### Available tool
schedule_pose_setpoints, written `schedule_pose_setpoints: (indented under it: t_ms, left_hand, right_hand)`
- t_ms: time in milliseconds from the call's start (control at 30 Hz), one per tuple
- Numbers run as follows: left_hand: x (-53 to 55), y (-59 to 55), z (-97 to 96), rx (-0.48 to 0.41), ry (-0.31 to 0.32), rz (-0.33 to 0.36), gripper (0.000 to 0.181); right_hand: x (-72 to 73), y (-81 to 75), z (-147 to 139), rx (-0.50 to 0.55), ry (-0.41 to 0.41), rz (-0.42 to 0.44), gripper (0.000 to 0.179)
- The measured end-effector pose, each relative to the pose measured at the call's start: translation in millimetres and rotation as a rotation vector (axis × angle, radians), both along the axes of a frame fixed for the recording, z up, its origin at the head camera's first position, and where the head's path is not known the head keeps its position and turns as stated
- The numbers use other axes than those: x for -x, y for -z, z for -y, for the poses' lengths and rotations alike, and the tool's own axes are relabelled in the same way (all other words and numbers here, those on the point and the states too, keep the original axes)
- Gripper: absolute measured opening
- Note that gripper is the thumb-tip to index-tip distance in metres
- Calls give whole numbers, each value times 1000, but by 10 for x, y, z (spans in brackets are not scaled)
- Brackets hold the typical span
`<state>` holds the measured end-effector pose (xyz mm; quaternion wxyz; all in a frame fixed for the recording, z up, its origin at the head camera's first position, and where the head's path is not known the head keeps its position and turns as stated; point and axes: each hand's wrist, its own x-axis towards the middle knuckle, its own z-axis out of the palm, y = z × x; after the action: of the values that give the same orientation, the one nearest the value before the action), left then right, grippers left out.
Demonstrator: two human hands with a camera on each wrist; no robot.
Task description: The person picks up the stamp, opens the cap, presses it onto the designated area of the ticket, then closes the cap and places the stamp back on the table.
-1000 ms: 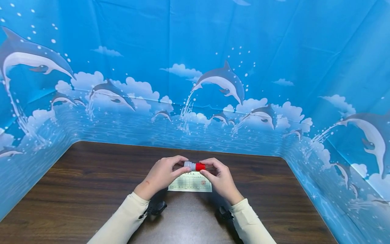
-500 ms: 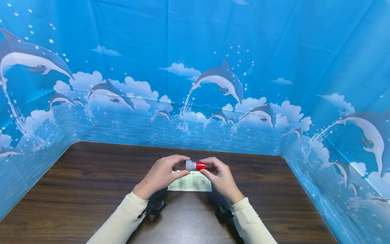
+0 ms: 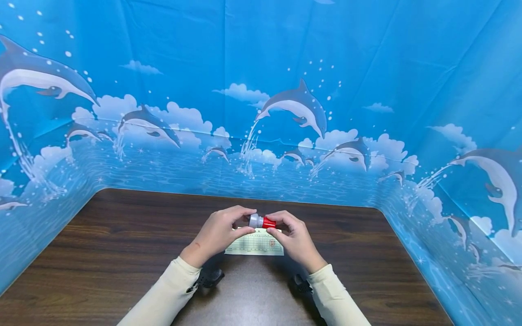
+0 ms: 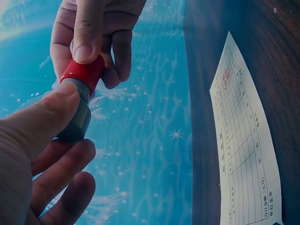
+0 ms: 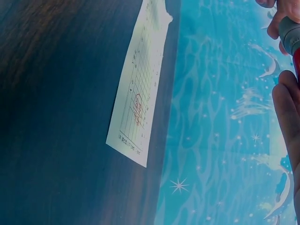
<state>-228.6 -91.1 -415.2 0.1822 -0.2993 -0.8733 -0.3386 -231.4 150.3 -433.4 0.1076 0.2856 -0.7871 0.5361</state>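
A small round stamp is held level above the paper in the head view, with a grey end (image 3: pixel 255 221) on the left and a red end (image 3: pixel 269 222) on the right. My left hand (image 3: pixel 216 233) pinches the grey end between thumb and fingers. From the other side, my right hand (image 3: pixel 299 240) grips the red end. The left wrist view shows the left thumb lying along the grey part (image 4: pixel 77 123) and the right thumb pressed on the red part (image 4: pixel 84 72). Only a corner of the stamp shows in the right wrist view.
A pale green printed form (image 3: pixel 253 245) with a red seal mark lies under the hands on the dark wooden table (image 3: pixel 142 235). A blue dolphin-print cloth (image 3: pixel 183 172) surrounds the table at the back and sides. Black wrist devices (image 3: pixel 210 277) sit below both wrists.
The left fingers have shifted slightly right around the grey end, and the stamp has moved a little the same way and tilted slightly. The right hand stays almost still.
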Motion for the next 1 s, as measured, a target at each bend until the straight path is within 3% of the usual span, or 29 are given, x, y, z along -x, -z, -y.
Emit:
schedule_pose_setpoints:
  t_ms: [567,733,1000]
  left_hand:
    - [21,41,19,24,-15,-8,49]
    - [32,32,53,57,-30,38,51]
    - [68,50,138,239,-148,176,57]
  right_hand:
    - [1,-8,11,-20,22,19,35]
    - [12,-8,-15,-17,23,-10,35]
    - [44,-17,-92,-51,108,-16,35]
